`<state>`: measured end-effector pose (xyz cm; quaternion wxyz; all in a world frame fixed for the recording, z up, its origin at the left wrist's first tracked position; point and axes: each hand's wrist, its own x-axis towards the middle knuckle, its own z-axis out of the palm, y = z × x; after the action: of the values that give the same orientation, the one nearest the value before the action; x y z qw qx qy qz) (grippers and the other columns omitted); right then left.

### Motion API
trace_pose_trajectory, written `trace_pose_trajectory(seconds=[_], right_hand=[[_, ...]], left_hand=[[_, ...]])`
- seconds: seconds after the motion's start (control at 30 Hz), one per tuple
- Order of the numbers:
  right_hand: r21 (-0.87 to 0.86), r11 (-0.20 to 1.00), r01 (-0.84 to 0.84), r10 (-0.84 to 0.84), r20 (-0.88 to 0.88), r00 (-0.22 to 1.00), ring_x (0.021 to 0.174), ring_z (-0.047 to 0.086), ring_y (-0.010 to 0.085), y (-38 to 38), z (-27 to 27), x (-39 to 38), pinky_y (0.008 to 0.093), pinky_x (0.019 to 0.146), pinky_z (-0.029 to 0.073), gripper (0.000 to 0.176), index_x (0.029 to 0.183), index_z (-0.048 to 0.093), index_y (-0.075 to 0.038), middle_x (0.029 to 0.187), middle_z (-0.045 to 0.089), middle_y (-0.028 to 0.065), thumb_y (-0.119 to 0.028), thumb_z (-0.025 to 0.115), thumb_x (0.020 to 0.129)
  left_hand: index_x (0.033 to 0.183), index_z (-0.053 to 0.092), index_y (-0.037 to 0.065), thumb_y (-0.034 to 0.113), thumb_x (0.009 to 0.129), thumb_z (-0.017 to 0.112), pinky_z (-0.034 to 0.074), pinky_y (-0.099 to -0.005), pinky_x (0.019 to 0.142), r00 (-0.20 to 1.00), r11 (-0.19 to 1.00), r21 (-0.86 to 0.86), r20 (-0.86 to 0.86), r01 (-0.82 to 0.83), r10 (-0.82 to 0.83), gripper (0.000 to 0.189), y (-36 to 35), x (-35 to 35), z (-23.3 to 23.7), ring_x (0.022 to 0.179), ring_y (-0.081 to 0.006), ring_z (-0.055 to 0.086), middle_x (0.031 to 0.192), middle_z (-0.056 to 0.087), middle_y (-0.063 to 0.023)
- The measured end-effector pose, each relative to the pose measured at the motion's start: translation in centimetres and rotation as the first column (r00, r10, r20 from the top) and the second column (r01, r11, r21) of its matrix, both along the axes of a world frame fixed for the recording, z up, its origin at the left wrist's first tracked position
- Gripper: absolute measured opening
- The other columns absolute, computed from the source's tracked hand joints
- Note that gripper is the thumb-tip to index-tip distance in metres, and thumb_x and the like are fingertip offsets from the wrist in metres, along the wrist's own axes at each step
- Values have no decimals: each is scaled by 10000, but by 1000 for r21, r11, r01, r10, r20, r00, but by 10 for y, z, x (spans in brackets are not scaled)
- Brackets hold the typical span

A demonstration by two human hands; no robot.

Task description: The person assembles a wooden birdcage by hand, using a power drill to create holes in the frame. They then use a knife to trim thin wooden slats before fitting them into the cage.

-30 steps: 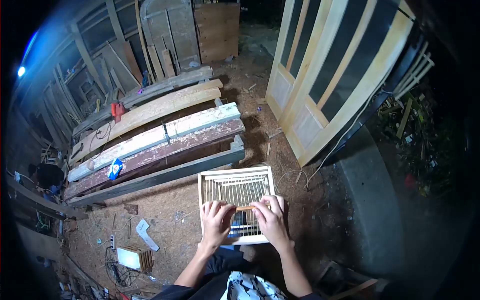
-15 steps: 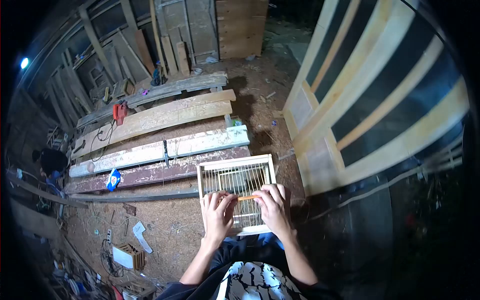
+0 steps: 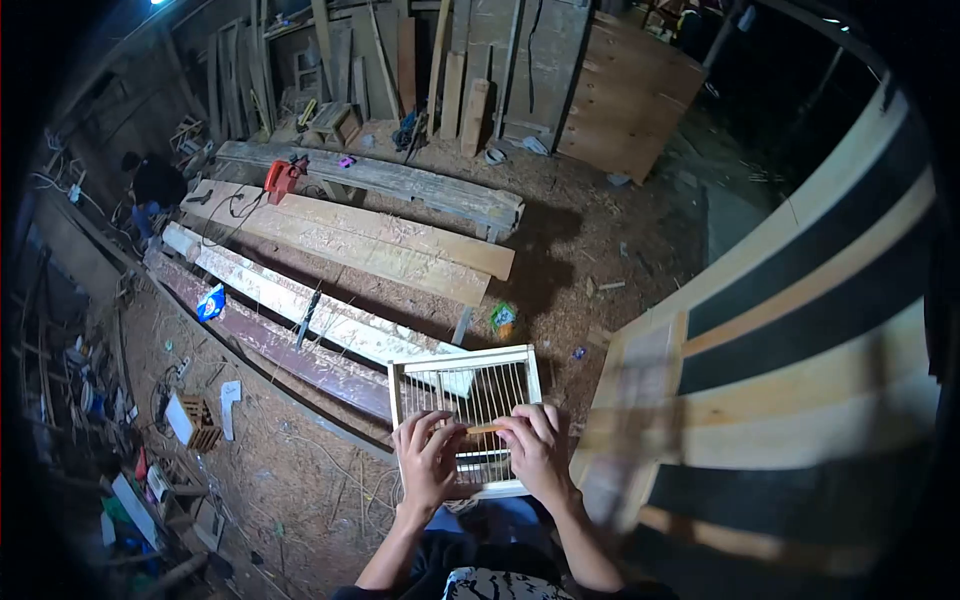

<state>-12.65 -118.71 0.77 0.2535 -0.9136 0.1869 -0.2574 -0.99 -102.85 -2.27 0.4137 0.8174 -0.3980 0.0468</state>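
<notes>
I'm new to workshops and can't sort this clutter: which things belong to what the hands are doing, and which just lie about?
In use:
barred wooden frame
thin stick, pinched at the fingertips
left hand
right hand

Lying about:
long planks
red power tool
blue packet
green packet
big door frame

orange stick (image 3: 483, 428): ends under fingers (image 3: 441, 426) | door frame (image 3: 640, 430): blurred | forearms (image 3: 393, 552): cut off below

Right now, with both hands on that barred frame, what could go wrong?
1. The left hand and right hand hold a small stick against the thin bars; these could bend or snap.
2. The wooden frame seems propped only at the person's knees, so it might slip.
</notes>
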Motion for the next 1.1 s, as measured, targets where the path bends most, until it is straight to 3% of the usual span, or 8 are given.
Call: trace_pose_trajectory(seconds=[0.4,0.6,0.63,0.73,0.77,0.9,1.0,1.1], right_hand=[[-19,989,-148,149,57,987,1023,594,270,-217,5,59,457,931,448,181,1047,753,-160,1047,623,28,-111,793,877],[-88,991,-100,108,90,990,1020,592,267,-346,8,115,450,942,427,183,1052,748,-148,1056,628,33,-99,793,882],[-94,993,-72,81,100,992,1015,585,283,-370,15,126,446,920,437,135,1035,762,-122,1039,645,42,-121,774,901],[-172,985,-3,16,79,997,1026,581,281,-437,43,155,448,928,432,138,1033,764,-123,1041,646,41,-121,776,896],[-184,983,2,14,85,996,1023,575,284,-455,52,165,449,932,427,135,1030,765,-126,1048,646,41,-119,776,896],[-209,976,56,-39,84,996,1040,583,288,-531,65,208,466,944,423,188,1051,742,-129,1095,638,44,-61,782,880],[-268,961,70,-44,103,994,1026,584,291,-584,73,244,466,931,421,179,1042,738,-116,1069,630,49,-52,782,881],[-231,972,36,-17,82,997,1028,579,309,-646,71,282,457,921,431,154,1029,738,-104,1055,631,61,-61,769,885]], left_hand=[[1075,772,144,95,849,818,430,-487,1031,975,978,-31,79,-206,208,236,-205,32,15,1205,-314,620,1208,703,-47],[1119,768,158,48,813,779,415,-494,1060,993,992,-61,40,-112,115,325,-335,98,19,1237,-308,611,1270,688,-49],[1096,788,125,52,855,795,441,-481,1039,993,994,-48,63,-94,97,253,-364,114,26,1217,-319,613,1244,686,-90],[1099,787,117,50,865,790,450,-466,1037,1000,998,-57,-8,-4,3,244,-437,151,48,1223,-327,612,1258,678,-102],[1142,762,136,96,867,796,447,-453,1036,999,996,-88,32,5,-2,280,-458,166,38,1246,-300,611,1294,674,-60],[1157,757,121,106,872,802,448,-472,1057,998,993,-108,50,54,-49,290,-542,218,53,1240,-311,609,1298,670,-66],[1206,740,117,88,843,806,436,-481,1077,997,986,-153,40,65,-60,369,-595,250,52,1269,-327,585,1329,648,-79],[1324,685,125,32,725,812,419,-500,1086,998,994,-84,16,64,-63,619,-651,280,42,1321,-366,522,1387,588,-120]])
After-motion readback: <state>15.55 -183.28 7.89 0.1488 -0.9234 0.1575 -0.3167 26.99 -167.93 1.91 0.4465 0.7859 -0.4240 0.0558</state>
